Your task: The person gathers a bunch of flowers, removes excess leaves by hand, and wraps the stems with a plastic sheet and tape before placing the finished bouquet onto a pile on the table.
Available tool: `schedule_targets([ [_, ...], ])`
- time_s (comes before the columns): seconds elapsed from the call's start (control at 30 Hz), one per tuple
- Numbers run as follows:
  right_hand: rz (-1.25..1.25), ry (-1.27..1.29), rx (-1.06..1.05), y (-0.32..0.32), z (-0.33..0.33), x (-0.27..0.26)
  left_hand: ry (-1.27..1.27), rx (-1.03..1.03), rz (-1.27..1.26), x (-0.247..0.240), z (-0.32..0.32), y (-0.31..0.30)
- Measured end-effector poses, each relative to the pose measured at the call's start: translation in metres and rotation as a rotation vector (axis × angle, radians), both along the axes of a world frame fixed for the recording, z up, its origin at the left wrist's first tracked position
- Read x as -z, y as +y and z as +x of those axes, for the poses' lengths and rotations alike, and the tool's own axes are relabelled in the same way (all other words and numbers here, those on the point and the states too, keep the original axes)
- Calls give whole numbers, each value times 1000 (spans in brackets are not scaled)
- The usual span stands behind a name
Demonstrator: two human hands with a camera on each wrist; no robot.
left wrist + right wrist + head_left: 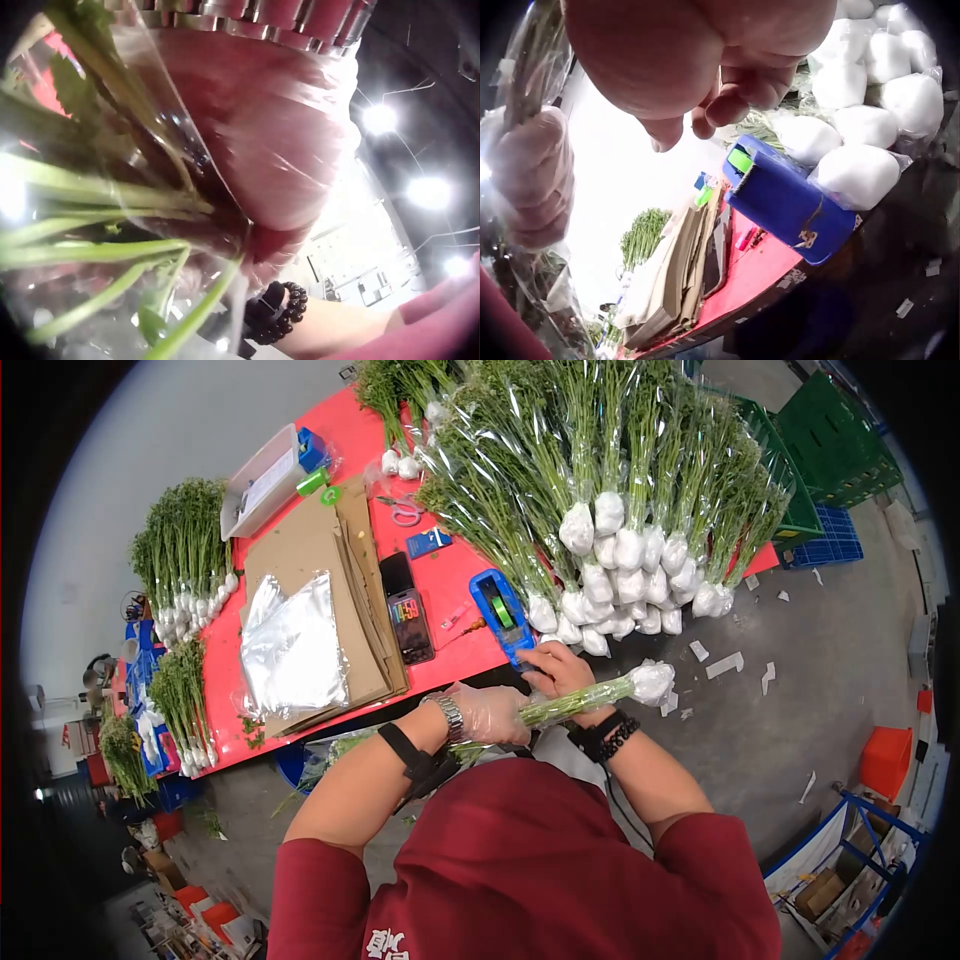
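My left hand [490, 715], in a clear glove, grips a bundle of green stems [575, 702] in clear film. The bundle lies slanted across my body, its white-wrapped end [652, 682] out to the right. In the left wrist view, stems [82, 191] and film pass beside the gloved hand [262, 135]. My bare right hand [562, 668] is by the near end of a blue tape dispenser [497, 610] with green tape. The right wrist view has this hand [705, 67] above the dispenser [791, 206], fingers loosely bent; whether they hold tape, I cannot tell.
Many wrapped bundles [625, 550] fill the red table's right side. Cardboard [365, 580] with clear sleeves [295, 645], a phone [410, 625], scissors [405, 512] and a white bin [262, 485] lie left of the dispenser. More bundles [185, 550] stand at far left; green crates [835, 445] at back right.
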State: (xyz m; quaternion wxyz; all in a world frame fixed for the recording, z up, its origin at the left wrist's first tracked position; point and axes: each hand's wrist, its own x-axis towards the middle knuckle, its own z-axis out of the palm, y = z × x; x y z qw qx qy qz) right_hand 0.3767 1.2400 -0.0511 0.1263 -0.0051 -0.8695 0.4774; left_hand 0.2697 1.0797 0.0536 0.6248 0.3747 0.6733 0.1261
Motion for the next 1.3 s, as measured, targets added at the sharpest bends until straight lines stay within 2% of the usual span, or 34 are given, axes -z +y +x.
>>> schedule_targets([
  [0.1, -53, -20, -27, 4, 1, 39, 52, 1, -34, -2, 0, 4],
  [0.13, -94, -61, -30, 2, 4, 56, 129, -53, -115, -8, 0, 9],
  [0.17, -136, 69, 23, -6, 8, 80, 203, -107, -196, -11, 2, 12],
  [0.2, -137, 65, 21, -7, 8, 81, 199, -108, -197, 2, 7, 10],
  [0.27, -1078, -786, 210, -6, 0, 80, 828, -171, -52, 43, 20, 4],
  [0.3, -1084, -995, 245, -6, -6, 56, 862, -184, -73, 49, 17, 8],
  [0.33, -1086, -994, 247, -8, -4, 50, 862, -181, -73, 50, 16, 8],
  [0.4, -1003, -1042, 122, -9, 3, 38, 953, -118, -28, 50, 14, 9],
  [0.47, -935, -984, 81, -8, 14, 20, 1001, -57, -10, 44, 12, 5],
  [0.6, -1508, -858, 28, 10, 22, -18, 1147, 113, 70, 42, 23, 4],
  [0.67, -1741, -742, 172, 8, 21, -33, 1136, 120, 83, 37, 23, 8],
  [0.8, -1601, -601, 141, 3, 30, -39, 1028, 51, 23, 19, 19, 13],
  [0.87, -228, -84, 131, -8, 35, -36, 1030, 43, 30, 7, 21, 15],
  [0.9, 214, 18, 144, -8, 35, -53, 1029, 33, 37, 0, 22, 17],
  [1.0, 368, -89, 99, -4, 34, -87, 1116, 126, 63, -24, 29, 18],
  [1.03, 344, -106, 79, -2, 33, -86, 1168, 188, 130, -27, 30, 14],
  [1.07, 348, -42, 69, 2, 33, -89, 1203, 229, 166, -32, 34, 12],
  [1.13, 254, -80, -79, 14, 28, -78, 1331, 289, 417, -39, 37, 4],
  [1.2, -4, -269, -198, 27, 28, -69, 1376, 330, 507, -52, 34, 3],
  [1.27, -269, -419, -265, 38, 28, -87, 1420, 368, 583, -72, 36, 4],
  [1.3, -435, -268, -198, 35, 31, -72, 1490, 254, 641, -82, 40, 5],
])
